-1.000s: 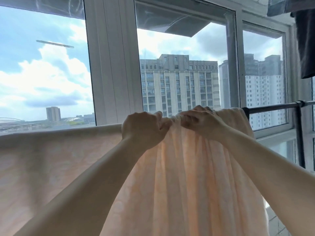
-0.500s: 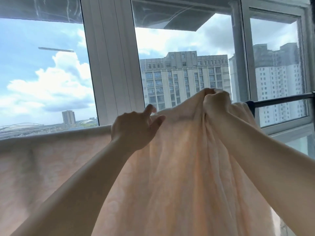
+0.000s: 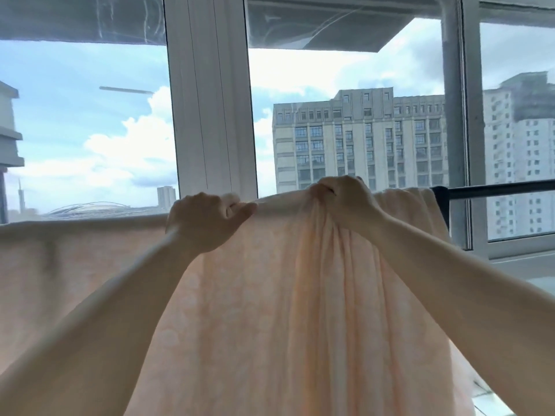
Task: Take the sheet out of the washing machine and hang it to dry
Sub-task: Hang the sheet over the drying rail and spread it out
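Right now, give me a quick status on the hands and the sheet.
Left hand and right hand both grip the sheet's top edge. Sheet draped over the rail, bunched under the right hand. Nothing in the way.

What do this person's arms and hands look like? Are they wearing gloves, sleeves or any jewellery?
Both arms are bare for their whole visible length: no sleeve shows in the frame. The left hand and the right hand wear no gloves. No ring, watch or bracelet shows on the visible sides of the hands and wrists. The forearms are slim and unmarked.
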